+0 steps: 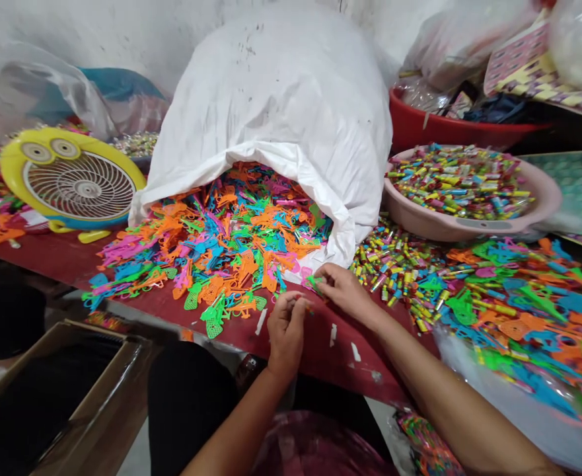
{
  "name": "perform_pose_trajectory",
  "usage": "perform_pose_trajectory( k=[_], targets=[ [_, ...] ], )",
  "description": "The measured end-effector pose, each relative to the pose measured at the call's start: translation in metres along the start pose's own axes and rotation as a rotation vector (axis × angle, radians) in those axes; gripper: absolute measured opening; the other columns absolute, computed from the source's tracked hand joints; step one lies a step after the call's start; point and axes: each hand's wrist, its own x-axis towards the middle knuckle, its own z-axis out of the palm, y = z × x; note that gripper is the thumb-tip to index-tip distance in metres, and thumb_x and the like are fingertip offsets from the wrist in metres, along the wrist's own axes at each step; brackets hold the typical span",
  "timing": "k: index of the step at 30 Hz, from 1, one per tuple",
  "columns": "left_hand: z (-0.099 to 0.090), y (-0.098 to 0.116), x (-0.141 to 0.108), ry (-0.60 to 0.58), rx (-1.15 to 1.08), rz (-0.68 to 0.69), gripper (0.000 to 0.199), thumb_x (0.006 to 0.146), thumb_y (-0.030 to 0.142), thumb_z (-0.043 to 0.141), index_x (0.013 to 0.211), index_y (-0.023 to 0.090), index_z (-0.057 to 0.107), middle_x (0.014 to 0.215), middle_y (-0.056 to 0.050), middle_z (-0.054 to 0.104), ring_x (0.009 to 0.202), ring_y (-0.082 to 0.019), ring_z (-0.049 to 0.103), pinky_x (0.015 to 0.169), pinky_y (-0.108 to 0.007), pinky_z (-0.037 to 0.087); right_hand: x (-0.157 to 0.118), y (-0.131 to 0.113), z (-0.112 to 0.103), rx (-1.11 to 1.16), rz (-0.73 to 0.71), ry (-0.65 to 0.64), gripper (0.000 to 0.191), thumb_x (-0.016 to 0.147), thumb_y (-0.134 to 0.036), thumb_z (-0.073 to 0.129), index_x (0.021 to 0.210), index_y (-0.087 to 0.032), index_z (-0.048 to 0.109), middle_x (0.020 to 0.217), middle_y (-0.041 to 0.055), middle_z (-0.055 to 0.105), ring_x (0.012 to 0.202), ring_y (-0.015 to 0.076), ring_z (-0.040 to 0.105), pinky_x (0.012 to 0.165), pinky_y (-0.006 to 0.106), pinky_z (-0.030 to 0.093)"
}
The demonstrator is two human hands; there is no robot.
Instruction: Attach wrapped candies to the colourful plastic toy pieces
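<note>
while the left hand (pixel 287 324) pinches something too small to tell, the right hand (pixel 340 285) fingers grasp a green plastic piece (pixel 313 283) just beside the white sack (pixel 281 119) mouth, on the red bench (pixel 315 344).

head view: from above the near table (pixel 320 344) edge, facing forward and down
distance: close, arm's reach
shared: single view

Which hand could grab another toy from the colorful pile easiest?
Probably the right hand. Its fingers already touch a green piece at the edge of the toy pile spilling from the white sack. The left hand sits farther back, curled closed over the red table.
</note>
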Motion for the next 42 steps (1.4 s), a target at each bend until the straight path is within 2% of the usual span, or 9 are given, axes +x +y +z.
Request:
perform_pose_trajectory(
  k=[7, 12, 15, 18, 21, 25, 29, 32, 42],
  targets=[
    [0.007, 0.003, 0.006, -0.004, -0.042, -0.040, 0.025, 0.094, 0.043, 0.054, 0.095, 0.018, 0.055, 0.074, 0.002, 0.056, 0.065, -0.011, 0.052, 0.063, -0.022, 0.044, -0.034, -0.018, -0.028, 0.628, 0.370, 0.093, 0.032, 0.073, -0.040, 0.077, 0.086, -0.016, 0.062, 0.063, -0.0012, 0.056, 0.052, 0.0125, 0.049, 0.049, 0.021, 0.039],
    [0.024, 0.013, 0.007, -0.153, -0.320, -0.207, 0.027, 0.083, 0.040, 0.068, 0.093, 0.016, 0.059, 0.075, 0.001, 0.061, 0.061, -0.009, 0.052, 0.059, -0.021, 0.044, -0.052, -0.035, -0.027, 0.742, 0.408, 0.082, 0.035, 0.074, -0.042, 0.081, 0.087, -0.016, 0.060, 0.067, -0.0008, 0.056, 0.054, 0.0116, 0.050, 0.048, 0.019, 0.042],
    [0.025, 0.018, 0.008, -0.164, -0.375, -0.311, 0.030, 0.076, 0.037, 0.074, 0.091, 0.014, 0.063, 0.072, 0.001, 0.064, 0.057, -0.008, 0.051, 0.055, -0.020, 0.042, -0.061, -0.039, -0.033, 0.560, 0.292, 0.044, 0.028, 0.089, -0.043, 0.068, 0.097, -0.017, 0.061, 0.074, 0.0013, 0.058, 0.060, 0.0145, 0.055, 0.053, 0.022, 0.047],
    [0.022, 0.019, 0.009, -0.179, -0.363, -0.353, 0.028, 0.072, 0.034, 0.077, 0.087, 0.013, 0.065, 0.063, 0.003, 0.061, 0.051, -0.006, 0.047, 0.051, -0.018, 0.038, -0.067, -0.042, -0.047, 0.107, -0.003, 0.066, 0.035, 0.098, -0.032, 0.053, 0.130, -0.020, 0.055, 0.115, 0.0113, 0.060, 0.097, 0.0238, 0.061, 0.082, 0.036, 0.053],
    [0.023, 0.016, 0.007, -0.239, -0.367, -0.338, 0.028, 0.072, 0.033, 0.078, 0.089, 0.014, 0.066, 0.067, 0.002, 0.063, 0.054, -0.007, 0.051, 0.054, -0.019, 0.041, -0.070, -0.039, -0.059, -0.300, -0.289, 0.028, 0.042, 0.100, -0.020, 0.045, 0.142, -0.025, 0.050, 0.148, 0.0112, 0.039, 0.130, 0.0301, 0.042, 0.106, 0.049, 0.038],
    [0.027, 0.005, 0.003, -0.256, -0.340, -0.274, 0.027, 0.076, 0.034, 0.077, 0.092, 0.015, 0.067, 0.081, -0.001, 0.069, 0.071, -0.011, 0.061, 0.068, -0.022, 0.047, -0.074, -0.026, -0.058, -0.387, -0.357, 0.013, 0.029, 0.104, -0.024, 0.047, 0.129, -0.024, 0.062, 0.130, 0.0095, 0.058, 0.115, 0.0283, 0.055, 0.096, 0.044, 0.044],
    [0.029, -0.005, 0.001, -0.141, -0.268, -0.191, 0.022, 0.075, 0.031, 0.077, 0.085, 0.017, 0.064, 0.074, 0.002, 0.064, 0.070, -0.010, 0.059, 0.069, -0.021, 0.047, -0.082, -0.022, -0.048, -0.028, -0.033, 0.161, 0.019, 0.103, -0.033, 0.053, 0.107, -0.021, 0.067, 0.095, 0.0043, 0.069, 0.077, 0.0199, 0.065, 0.070, 0.029, 0.051],
    [0.031, -0.005, 0.000, -0.114, -0.207, -0.144, 0.020, 0.074, 0.029, 0.077, 0.082, 0.017, 0.064, 0.071, 0.003, 0.063, 0.066, -0.010, 0.058, 0.065, -0.020, 0.046, -0.085, -0.032, -0.036, 0.250, 0.189, 0.220, 0.026, 0.101, -0.041, 0.054, 0.090, -0.018, 0.061, 0.069, -0.0003, 0.063, 0.049, 0.0140, 0.055, 0.049, 0.023, 0.042],
    [0.037, -0.008, -0.005, -0.175, -0.174, -0.139, 0.025, 0.077, 0.038, 0.074, 0.089, 0.019, 0.062, 0.070, 0.002, 0.065, 0.051, -0.009, 0.055, 0.049, -0.020, 0.044, -0.085, -0.048, -0.011, 0.154, 0.236, 0.324, 0.031, 0.099, -0.046, 0.054, 0.087, -0.018, 0.059, 0.062, -0.0034, 0.055, 0.046, 0.0123, 0.052, 0.044, 0.021, 0.037]
  ],
)
